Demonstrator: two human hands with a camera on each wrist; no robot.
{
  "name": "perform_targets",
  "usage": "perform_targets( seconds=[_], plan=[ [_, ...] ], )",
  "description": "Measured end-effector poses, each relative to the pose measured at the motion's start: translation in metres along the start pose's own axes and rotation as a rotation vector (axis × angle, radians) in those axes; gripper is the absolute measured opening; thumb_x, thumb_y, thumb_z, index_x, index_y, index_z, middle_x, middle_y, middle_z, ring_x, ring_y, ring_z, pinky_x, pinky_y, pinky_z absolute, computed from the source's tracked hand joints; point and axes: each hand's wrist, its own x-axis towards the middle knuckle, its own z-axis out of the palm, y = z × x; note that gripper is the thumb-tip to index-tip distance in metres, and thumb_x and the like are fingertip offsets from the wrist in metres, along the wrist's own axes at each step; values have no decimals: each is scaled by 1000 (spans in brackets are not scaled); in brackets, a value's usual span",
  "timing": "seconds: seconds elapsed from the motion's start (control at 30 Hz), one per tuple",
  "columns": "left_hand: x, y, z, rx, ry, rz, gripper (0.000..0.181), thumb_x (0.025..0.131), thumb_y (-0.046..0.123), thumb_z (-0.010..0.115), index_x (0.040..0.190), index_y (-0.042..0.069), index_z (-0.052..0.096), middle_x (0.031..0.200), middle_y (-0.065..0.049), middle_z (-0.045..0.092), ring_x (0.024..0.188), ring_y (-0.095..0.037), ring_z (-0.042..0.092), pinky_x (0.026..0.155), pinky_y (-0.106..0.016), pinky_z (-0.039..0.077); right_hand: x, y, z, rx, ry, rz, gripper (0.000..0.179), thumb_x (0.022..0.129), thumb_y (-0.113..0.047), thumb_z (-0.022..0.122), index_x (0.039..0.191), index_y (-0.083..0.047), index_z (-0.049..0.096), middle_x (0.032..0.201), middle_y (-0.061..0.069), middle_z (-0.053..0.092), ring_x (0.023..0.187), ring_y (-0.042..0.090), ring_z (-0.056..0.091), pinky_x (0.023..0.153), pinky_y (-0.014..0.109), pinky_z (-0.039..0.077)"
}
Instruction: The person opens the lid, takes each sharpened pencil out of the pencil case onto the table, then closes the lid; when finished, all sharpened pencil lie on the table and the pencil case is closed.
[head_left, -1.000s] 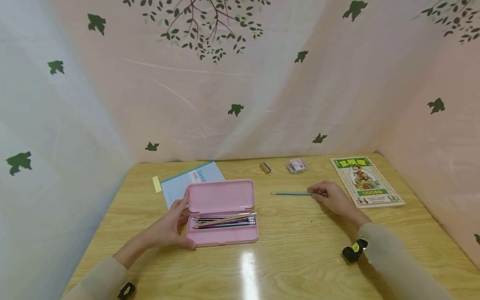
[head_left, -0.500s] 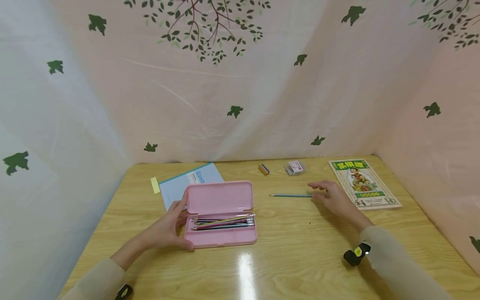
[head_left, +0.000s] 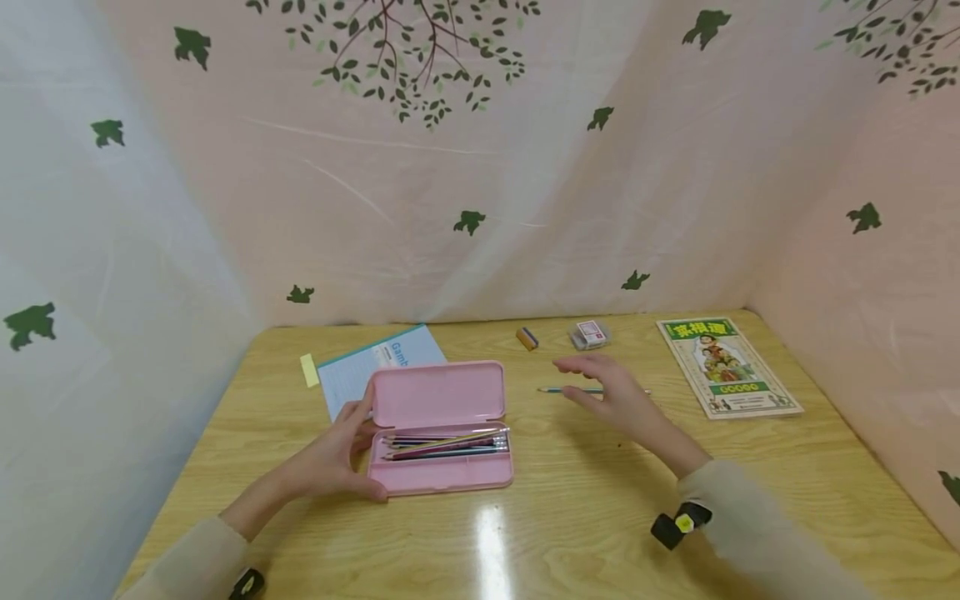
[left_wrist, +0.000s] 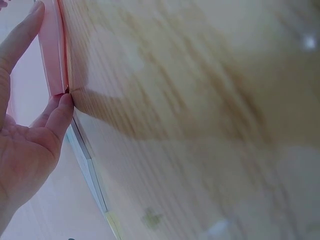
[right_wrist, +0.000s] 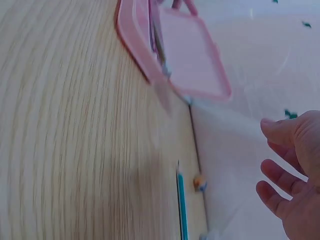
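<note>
Left hand [head_left: 330,454] grips the lid-raised pink case [head_left: 441,396]; relaxed right hand [head_left: 611,398] hovers above a teal pencil [right_wrist: 182,205] nearer the surface's [head_left: 592,533] back edge.

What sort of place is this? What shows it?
Probably a study or desk corner, perhaps screened off: a wood-grain table bears an open pink pencil case and a notebook, with what looks like bird-and-leaf printed cloth behind.

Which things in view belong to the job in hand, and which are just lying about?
Seemingly in the job:
pink pencil case, gripped by the left hand
pencils inside
teal pencil, near the empty right hand

Seemingly idle:
notebook
yellow slip
orange-and-blue block
labelled box
illustrated booklet
</note>
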Motion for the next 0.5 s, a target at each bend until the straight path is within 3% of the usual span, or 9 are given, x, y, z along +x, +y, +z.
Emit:
perform_targets(
  seconds=[0.27,0.5],
  plan=[
    [1,2,0,22,-1,-9,147,68,28,97,161,24,-16,142,-17,26,135,-37,47,112,-45,37,16,-28,29,102,-108,-65,38,93,-7,74,130,-3,67,118,9,69,109,27,65,91,42,58],
    [0,3,0,45,4,-23,146,68,30,97,162,23,-15,144,-17,26,134,-36,49,112,-44,39,22,-40,58,0,-209,-193,29,92,-7,75,120,-4,73,117,5,70,110,23,64,93,40,57]
  ],
)
